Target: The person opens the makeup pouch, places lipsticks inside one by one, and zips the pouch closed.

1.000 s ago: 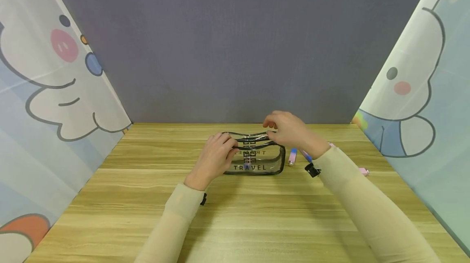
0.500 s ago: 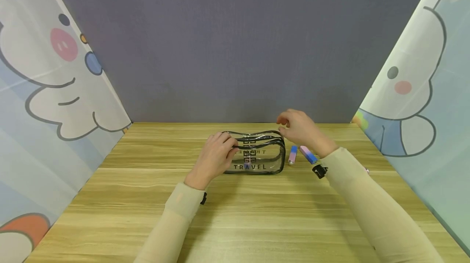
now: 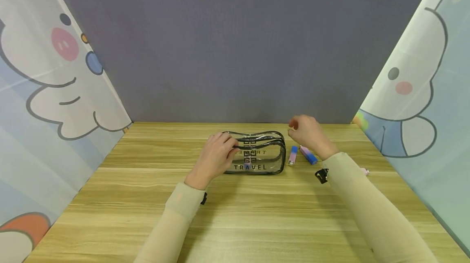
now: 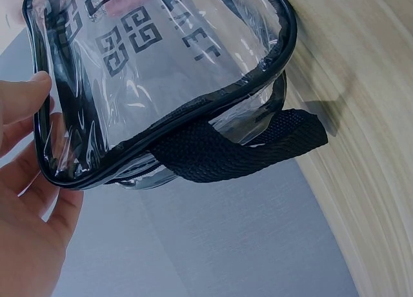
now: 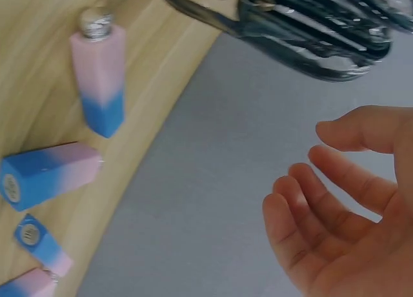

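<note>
A clear travel pouch (image 3: 253,167) with black piping and "TRAVEL" lettering stands upright on the wooden table. My left hand (image 3: 217,152) grips its upper left edge, thumb on one side and fingers on the other. From the pouch's end a black strap (image 4: 239,155) sticks out in the left wrist view. Something pink and blue shows through the plastic inside. My right hand (image 3: 308,132) hovers right of the pouch, fingers loosely bent and holding nothing. Below it lie small pink-and-blue square tubes with silvery ends, one tube (image 3: 293,155) near the pouch and another tube (image 3: 308,155) beside it.
Further right, a pink end of another tube (image 3: 364,171) peeks out by the right sleeve. Several tubes show in the right wrist view, including a small tube (image 5: 42,244). A grey panel (image 3: 235,50) rises behind the table (image 3: 235,222), with cartoon-printed curtains at both sides.
My right hand has let go of the pouch's top right edge and moved right, uncovering the tubes. The left hand stays in place on the pouch.
</note>
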`<state>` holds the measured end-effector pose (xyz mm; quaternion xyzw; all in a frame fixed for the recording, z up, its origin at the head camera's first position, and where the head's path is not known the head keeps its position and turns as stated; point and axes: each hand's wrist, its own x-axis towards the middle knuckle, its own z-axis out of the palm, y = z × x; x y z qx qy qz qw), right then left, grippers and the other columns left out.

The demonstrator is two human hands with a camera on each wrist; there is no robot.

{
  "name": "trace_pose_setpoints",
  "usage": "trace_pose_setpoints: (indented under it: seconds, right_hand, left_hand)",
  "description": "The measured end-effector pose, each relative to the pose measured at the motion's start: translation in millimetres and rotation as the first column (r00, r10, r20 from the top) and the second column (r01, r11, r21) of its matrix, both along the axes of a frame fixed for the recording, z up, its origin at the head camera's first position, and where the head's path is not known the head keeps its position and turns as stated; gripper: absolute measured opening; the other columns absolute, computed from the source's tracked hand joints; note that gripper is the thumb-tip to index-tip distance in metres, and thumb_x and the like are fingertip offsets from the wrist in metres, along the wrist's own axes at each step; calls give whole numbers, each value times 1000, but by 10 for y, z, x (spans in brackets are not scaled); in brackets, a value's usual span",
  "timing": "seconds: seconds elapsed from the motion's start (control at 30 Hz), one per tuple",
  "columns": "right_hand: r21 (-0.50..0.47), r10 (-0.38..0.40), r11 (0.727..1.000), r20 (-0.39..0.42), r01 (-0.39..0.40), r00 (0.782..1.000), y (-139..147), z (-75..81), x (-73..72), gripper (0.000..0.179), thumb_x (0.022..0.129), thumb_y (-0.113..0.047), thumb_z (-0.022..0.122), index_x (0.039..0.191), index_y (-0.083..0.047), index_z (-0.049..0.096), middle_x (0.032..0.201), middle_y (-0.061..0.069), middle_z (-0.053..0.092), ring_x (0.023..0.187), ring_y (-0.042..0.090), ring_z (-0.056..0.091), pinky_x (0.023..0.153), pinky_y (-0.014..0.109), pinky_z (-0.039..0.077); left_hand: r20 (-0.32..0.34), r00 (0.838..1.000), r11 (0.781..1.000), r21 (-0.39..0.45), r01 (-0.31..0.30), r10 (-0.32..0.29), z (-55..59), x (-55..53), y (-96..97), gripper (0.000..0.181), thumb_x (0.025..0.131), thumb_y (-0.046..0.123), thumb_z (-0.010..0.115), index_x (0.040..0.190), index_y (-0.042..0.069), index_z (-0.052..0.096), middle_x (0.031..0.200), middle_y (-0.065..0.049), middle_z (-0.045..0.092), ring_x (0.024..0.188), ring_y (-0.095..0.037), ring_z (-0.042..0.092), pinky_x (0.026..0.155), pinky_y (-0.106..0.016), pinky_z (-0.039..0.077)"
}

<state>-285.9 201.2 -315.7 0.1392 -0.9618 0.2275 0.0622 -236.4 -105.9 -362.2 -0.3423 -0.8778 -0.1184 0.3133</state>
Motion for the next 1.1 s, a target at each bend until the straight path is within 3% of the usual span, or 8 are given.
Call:
trace_pose_setpoints:
  seconds: [0.2, 0.5, 0.67, 0.93, 1.1]
  right_hand:
    - [32, -47, 998, 46, 45, 998, 70, -149, -51, 31, 94, -17, 63, 115, 5, 67, 107, 22, 66, 89, 34, 62, 75, 49, 51]
    - [44, -59, 998, 92, 55, 994, 92, -343, -104, 33, 94, -19, 66, 114, 8, 66, 111, 26, 67, 86, 33, 62, 78, 50, 53]
    - [56, -73, 996, 153, 65, 985, 99, -425, -114, 34, 94, -19, 65, 114, 8, 65, 108, 24, 67, 81, 29, 60, 74, 46, 51]
    - [101, -114, 990, 200, 95, 973, 97, -540, -126, 33, 90, -22, 66, 108, 6, 65, 106, 23, 67, 83, 30, 60, 72, 46, 51]
    - [116, -149, 985, 233, 125, 961, 83, -590, -114, 26, 89, -23, 67, 94, 2, 64, 90, 17, 65, 74, 27, 58, 63, 39, 48]
  left_hand:
    - [4, 1000, 1000, 6, 0, 0, -6, -2, 2, 8, 92, 15, 77, 97, 11, 72, 95, -3, 68, 90, -24, 62, 77, -37, 49]
    - [-6, 1000, 1000, 13, 6, -6, 2, 9, 5, 7, 92, 13, 77, 97, 12, 72, 95, -2, 67, 90, -23, 62, 78, -38, 50]
    - [-6, 1000, 1000, 11, 7, -7, 2, 7, 5, 7, 92, 14, 77, 97, 12, 72, 95, -2, 67, 90, -23, 62, 78, -38, 50]
    - [-3, 1000, 1000, 8, 7, -7, -8, -5, 5, 7, 92, 13, 77, 97, 11, 72, 95, -3, 68, 90, -24, 62, 78, -38, 50]
    - [0, 1000, 1000, 7, 1, -1, -8, -8, 10, 8, 92, 14, 77, 98, 11, 72, 95, -3, 68, 91, -24, 62, 78, -38, 50]
